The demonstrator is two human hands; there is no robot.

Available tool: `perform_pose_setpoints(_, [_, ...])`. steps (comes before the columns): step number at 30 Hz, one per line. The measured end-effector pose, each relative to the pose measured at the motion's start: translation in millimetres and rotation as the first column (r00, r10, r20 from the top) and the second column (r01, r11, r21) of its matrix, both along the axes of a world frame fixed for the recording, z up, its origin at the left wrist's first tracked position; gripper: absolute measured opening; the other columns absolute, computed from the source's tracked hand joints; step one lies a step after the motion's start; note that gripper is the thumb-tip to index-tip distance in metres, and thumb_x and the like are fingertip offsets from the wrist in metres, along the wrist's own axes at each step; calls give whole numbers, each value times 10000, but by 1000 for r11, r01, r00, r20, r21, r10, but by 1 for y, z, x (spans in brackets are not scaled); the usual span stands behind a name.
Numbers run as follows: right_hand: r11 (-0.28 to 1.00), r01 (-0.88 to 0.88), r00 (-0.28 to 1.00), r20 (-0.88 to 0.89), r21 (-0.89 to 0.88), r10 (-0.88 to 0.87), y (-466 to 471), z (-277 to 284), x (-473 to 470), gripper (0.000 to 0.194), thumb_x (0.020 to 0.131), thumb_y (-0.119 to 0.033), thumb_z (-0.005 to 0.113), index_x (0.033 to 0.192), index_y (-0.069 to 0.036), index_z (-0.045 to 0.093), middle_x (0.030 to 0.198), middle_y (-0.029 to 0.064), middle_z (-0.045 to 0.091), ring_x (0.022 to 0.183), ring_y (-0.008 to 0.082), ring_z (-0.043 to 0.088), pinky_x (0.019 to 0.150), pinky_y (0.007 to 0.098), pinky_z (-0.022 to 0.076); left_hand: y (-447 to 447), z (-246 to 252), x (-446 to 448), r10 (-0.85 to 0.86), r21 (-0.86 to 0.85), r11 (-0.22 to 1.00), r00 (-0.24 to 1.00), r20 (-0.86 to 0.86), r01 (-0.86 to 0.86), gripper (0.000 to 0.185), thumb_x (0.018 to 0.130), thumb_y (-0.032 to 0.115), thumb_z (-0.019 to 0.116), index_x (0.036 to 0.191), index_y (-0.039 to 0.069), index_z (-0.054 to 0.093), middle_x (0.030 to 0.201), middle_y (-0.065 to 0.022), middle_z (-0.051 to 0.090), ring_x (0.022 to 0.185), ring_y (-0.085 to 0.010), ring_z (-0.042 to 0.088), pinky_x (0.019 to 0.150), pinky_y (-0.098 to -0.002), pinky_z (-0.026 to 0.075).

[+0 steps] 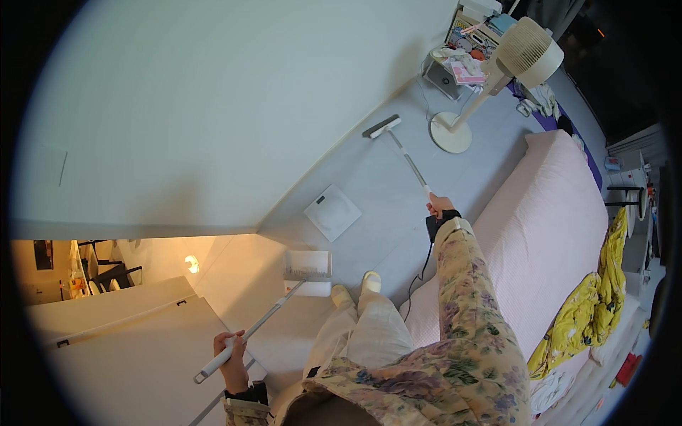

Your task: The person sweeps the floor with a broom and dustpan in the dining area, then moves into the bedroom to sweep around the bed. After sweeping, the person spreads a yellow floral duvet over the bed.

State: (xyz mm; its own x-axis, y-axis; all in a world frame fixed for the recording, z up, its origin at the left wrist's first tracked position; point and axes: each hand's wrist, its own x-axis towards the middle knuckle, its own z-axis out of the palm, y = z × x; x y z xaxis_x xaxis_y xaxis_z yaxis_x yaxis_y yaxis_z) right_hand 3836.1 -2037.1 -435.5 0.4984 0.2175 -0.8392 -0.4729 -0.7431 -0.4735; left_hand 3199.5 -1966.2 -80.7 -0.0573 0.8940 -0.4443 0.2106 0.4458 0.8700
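My left hand [232,352] is closed around the white grip of a long-handled dustpan [309,289]. The pan rests on the floor just ahead of my yellow shoes, its toothed edge facing up. Out ahead, my right hand [440,206] grips the pole of a broom [409,158]. The broom's white head with dark bristles touches the floor near the wall, left of the fan's base. A black device with a cable sits at my right wrist.
A flat white bathroom scale [333,213] lies on the grey floor. A cream pedestal fan [451,132] stands beyond the broom. To the right is a bed with a pink cover [543,213] and a yellow blanket [581,314]. A wall corner [258,232] juts in at left.
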Motion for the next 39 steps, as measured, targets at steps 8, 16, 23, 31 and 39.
perform_pose_setpoints(8, [945, 278, 960, -19, 174, -279, -159, -42, -71, 517, 934, -500, 554, 784, -8, 606, 597, 64, 532, 446, 148, 463, 405, 279, 393, 5, -12, 12, -79, -14, 997, 995, 57, 80, 165, 903, 30, 611, 1038, 69, 525, 1028, -103, 621, 1015, -177, 590, 876, -298, 490])
perform_pose_setpoints(16, [747, 645, 481, -674, -161, -560, -288, 126, -234, 470, 952, -516, 510, 902, -50, 470, 565, -22, 338, 408, 82, 257, 349, 239, 200, 24, -35, 21, -254, 44, 967, 963, 90, 251, 166, 877, -19, 615, 1013, 46, 546, 945, -66, 627, 899, -120, 564, 794, -245, 447])
perform_pose_setpoints(23, [975, 215, 975, -40, -59, -217, -299, 245, -272, 406, 963, -403, 510, 842, -16, 500, 618, 30, 503, 408, 114, 395, 382, 256, 332, 42, -40, 32, -419, 207, 897, 901, 111, 392, 114, 876, -20, 629, 946, 35, 559, 848, -11, 556, 804, -94, 501, 735, -244, 422])
perform_pose_setpoints(31, [885, 453, 864, -295, 104, -408, -275, 253, -258, 227, 950, -241, 574, 889, -67, 441, 591, -36, 342, 429, 61, 306, 364, 232, 238, 44, -31, 57, -471, 273, 868, 861, 193, 414, 93, 885, 0, 637, 937, 31, 567, 831, -1, 542, 781, -85, 484, 712, -236, 409])
perform_pose_setpoints(39, [889, 439, 895, -151, 134, -420, -225, 253, -186, 319, 961, -347, 564, 860, -75, 433, 593, -39, 333, 439, 72, 311, 386, 232, 264, 58, -31, 108, -440, 315, 867, 890, 117, 387, 101, 884, 7, 646, 928, 37, 561, 820, 10, 516, 755, -72, 440, 675, -226, 381])
